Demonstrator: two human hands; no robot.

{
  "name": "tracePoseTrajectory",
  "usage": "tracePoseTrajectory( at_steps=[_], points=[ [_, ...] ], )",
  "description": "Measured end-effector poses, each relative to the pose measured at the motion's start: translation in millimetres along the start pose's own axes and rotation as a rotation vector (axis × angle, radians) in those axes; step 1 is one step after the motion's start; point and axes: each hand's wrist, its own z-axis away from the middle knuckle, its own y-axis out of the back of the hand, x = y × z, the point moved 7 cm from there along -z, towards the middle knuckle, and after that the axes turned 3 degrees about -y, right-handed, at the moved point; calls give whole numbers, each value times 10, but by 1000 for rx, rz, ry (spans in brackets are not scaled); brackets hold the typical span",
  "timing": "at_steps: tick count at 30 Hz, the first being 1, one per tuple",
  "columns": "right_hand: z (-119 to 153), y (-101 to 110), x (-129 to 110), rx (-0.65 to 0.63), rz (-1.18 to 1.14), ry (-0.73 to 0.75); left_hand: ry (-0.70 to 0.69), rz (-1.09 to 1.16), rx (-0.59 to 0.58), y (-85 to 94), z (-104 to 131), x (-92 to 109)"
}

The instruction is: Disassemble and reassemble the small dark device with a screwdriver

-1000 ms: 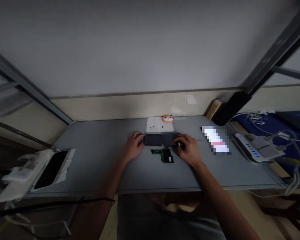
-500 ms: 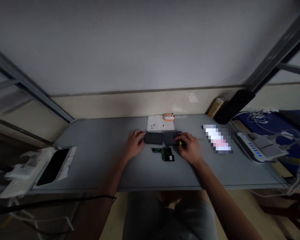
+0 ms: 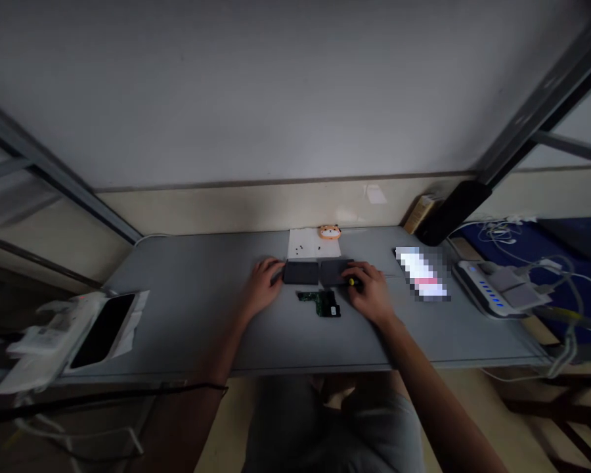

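Observation:
Two flat black rectangular pieces lie side by side on the grey desk (image 3: 187, 263). My left hand (image 3: 264, 286) has its curved fingers and thumb at the left edge of the left black piece (image 3: 301, 272). Closed around a screwdriver (image 3: 353, 282) with a yellow and black handle, my right hand (image 3: 372, 292) rests over the right edge of the right black piece (image 3: 332, 271). The screwdriver's thin shaft seems to point right, past the fingers. Nearer to me is a green and black circuit board (image 3: 325, 303) with a small white label.
Behind the pieces, white paper (image 3: 305, 240) carries several tiny dark screws and an orange animal-faced case (image 3: 329, 232). A lit, blurred-out phone (image 3: 421, 272) and a charging strip (image 3: 502, 289) are at right. At left lies a dark-screened phone (image 3: 103, 328).
The whole view has shifted slightly, so things appear a little further left. Both hands keep their places at the black pieces.

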Motion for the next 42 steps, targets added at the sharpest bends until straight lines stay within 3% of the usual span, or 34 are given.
tracePoseTrajectory(
  at_steps=[42],
  points=[
    [-22, 31, 56, 9, 39, -62, 40, 76, 48, 61, -20, 15]
  ],
)
